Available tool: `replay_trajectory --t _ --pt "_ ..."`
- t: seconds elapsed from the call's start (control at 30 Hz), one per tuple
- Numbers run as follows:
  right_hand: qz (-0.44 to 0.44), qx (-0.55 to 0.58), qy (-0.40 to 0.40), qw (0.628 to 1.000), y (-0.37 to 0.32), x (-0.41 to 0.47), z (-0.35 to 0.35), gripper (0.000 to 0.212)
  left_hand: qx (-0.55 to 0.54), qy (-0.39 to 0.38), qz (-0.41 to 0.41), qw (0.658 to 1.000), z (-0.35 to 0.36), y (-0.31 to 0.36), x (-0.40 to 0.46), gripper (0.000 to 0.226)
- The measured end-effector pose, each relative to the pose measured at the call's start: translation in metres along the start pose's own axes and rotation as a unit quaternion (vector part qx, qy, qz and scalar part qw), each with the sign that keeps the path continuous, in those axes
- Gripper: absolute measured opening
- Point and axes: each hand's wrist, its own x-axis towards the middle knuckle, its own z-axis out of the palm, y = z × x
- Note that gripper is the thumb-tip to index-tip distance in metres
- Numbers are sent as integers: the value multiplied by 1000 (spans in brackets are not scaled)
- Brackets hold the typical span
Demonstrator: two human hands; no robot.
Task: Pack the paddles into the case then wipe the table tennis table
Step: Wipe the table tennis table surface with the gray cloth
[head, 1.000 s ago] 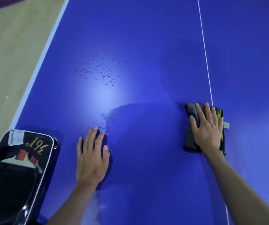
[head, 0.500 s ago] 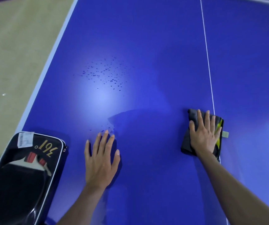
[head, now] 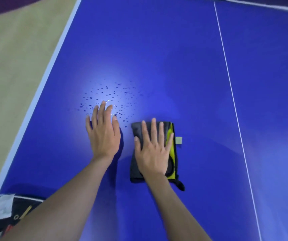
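The right hand (head: pixel 154 150) lies flat, fingers straight and spread, on a folded dark cloth (head: pixel 136 171) with a yellow-green edge, pressing it onto the blue surface (head: pixel 174 58); the broad palm contact probably serves to keep the full pad against the top during a wiping pass. The left hand (head: pixel 104 132) rests open and flat on the surface just left of the cloth, holding nothing, apparently as a brace for the reach. A patch of water droplets (head: pixel 110 96) lies at and beyond the left fingertips, just far-left of the cloth, and is judged the next area to wipe. The paddle case (head: pixel 2 214) sits at the near left corner, partly hidden by the left forearm; the paddles are not visible. A white centre line (head: pixel 230 87) runs far to near on the right, and a pale floor (head: pixel 14 58) borders the left edge
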Motion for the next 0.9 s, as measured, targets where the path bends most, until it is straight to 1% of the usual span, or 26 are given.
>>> replay_trajectory --t 0.07,0.13,0.27,0.33,0.5,0.6,0.7,0.8,0.9 --pt "-10 3 -10 1000 -8 3 3 59 2 6 -7 1000 6 0 0 37" --pt "-5 12 -16 1000 -4 4 2 58 24 -3 10 1000 9 1 0 36" --pt "-45 40 -19 998 16 16 -8 58 61 -24 5 998 8 2 2 44" --pt "-47 38 -14 998 41 30 -13 58 69 -33 4 997 7 3 3 47" --pt "8 13 14 1000 140 66 -31 61 73 -50 -10 996 5 5 4 49" --pt "51 7 27 998 203 71 -44 61 73 -57 -13 996 4 5 4 50" --pt "79 4 7 997 248 73 -58 61 74 -61 -15 995 3 6 4 50" --pt "95 -4 -12 995 258 74 -61 62 77 -61 -14 995 4 6 5 51" --pt "150 -16 -17 988 236 77 -54 65 86 -62 -5 994 3 6 5 52"
